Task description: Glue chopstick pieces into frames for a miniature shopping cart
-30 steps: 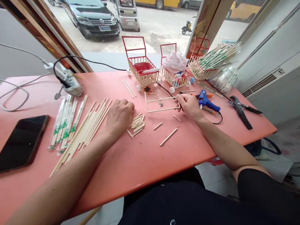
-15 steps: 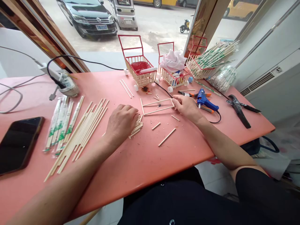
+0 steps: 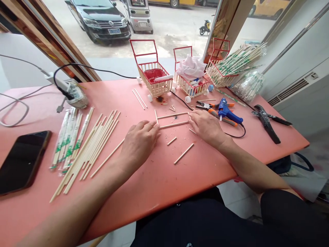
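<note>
A small rectangular frame of thin wooden sticks (image 3: 174, 124) lies flat on the pink table (image 3: 154, 178). My left hand (image 3: 140, 142) rests palm down with its fingers stretched out, the tips touching the frame's near left corner. It covers a pile of short cut sticks. My right hand (image 3: 205, 125) lies at the frame's right end, fingers curled onto that end. Two loose stick pieces (image 3: 183, 153) lie between my hands.
Bare chopsticks (image 3: 97, 144) and wrapped chopsticks (image 3: 69, 137) lie at the left, with a phone (image 3: 23, 159) beyond. A blue glue gun (image 3: 227, 111), pliers (image 3: 208, 105) and a black cutter (image 3: 267, 121) are at the right. Three stick carts (image 3: 155, 80) stand at the back.
My right hand lowered the frame flat onto the table and drew it nearer. My left hand slid right over the short sticks to the frame's left corner.
</note>
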`<act>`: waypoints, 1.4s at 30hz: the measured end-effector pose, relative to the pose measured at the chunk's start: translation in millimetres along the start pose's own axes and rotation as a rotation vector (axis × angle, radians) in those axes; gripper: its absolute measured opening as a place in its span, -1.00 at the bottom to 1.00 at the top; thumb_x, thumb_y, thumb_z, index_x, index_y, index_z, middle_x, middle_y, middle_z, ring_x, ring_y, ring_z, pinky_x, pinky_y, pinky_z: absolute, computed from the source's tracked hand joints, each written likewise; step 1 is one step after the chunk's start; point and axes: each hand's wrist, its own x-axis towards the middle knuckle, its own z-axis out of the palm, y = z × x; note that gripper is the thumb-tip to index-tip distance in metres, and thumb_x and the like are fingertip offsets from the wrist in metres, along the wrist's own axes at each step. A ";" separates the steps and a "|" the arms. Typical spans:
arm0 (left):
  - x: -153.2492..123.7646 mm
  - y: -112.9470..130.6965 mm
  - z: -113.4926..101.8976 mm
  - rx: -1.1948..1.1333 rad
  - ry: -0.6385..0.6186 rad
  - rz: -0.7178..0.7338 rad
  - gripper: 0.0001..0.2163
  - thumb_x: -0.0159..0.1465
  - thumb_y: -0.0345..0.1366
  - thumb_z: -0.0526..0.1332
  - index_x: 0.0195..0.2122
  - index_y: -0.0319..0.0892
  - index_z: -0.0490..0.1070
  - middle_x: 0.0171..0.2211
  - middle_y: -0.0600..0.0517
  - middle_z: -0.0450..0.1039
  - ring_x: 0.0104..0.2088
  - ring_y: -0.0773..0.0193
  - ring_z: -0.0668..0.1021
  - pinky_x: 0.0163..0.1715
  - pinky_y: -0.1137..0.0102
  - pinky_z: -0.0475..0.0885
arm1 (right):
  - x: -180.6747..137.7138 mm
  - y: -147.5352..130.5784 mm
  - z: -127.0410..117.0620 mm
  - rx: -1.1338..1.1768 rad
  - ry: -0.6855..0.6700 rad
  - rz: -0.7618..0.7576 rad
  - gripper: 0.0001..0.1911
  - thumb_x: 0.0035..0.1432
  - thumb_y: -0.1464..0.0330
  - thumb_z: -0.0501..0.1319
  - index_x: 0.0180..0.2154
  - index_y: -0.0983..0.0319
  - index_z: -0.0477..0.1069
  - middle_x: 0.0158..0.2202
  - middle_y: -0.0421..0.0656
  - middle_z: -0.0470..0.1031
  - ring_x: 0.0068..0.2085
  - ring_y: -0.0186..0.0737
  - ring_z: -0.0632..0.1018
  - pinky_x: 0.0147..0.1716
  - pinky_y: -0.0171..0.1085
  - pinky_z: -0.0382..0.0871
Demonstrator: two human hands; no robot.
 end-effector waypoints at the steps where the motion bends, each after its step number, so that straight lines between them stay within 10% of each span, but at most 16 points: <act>1: -0.8 2.6 0.2 0.010 -0.015 -0.003 -0.64 0.59 -0.32 0.09 0.25 -0.18 0.61 0.32 -0.23 0.63 0.32 -0.19 0.59 0.25 -0.02 0.51 | -0.2 0.4 2.0 0.000 -0.009 -0.015 -0.58 0.56 0.35 0.13 0.25 0.33 0.61 0.38 0.17 0.58 0.38 0.22 0.57 0.42 0.08 0.43; 10: 1.4 13.4 0.3 0.093 -0.125 -0.021 -0.39 0.60 -0.12 0.18 0.53 -0.44 0.34 0.57 -0.44 0.25 0.57 -0.38 0.33 0.48 -0.20 0.33 | 7.1 7.0 24.9 0.074 -0.110 -0.044 -0.15 0.63 0.04 -0.01 0.65 0.47 0.02 0.70 0.19 -0.07 0.72 0.21 0.02 0.61 0.28 0.15; 32: 6.4 15.7 7.8 0.041 -0.129 -0.006 -0.42 0.61 -0.09 0.12 0.48 -0.44 0.38 0.53 -0.48 0.32 0.58 -0.33 0.33 0.52 -0.20 0.24 | 7.1 5.9 38.9 0.053 -0.132 -0.069 -0.06 0.60 -0.08 -0.06 0.59 0.57 0.15 0.65 0.29 0.08 0.69 0.25 0.12 0.67 0.25 -0.01; 42: 36.0 -76.6 -23.3 -0.037 0.081 -0.187 -0.58 0.53 -0.30 0.06 0.26 -0.27 0.60 0.20 -0.31 0.66 0.20 -0.23 0.65 0.26 -0.03 0.50 | 11.4 16.5 16.4 0.179 0.217 -0.167 -0.20 0.65 -0.06 -0.12 0.52 0.37 0.35 0.61 0.17 0.26 0.61 0.18 0.33 0.59 0.19 0.21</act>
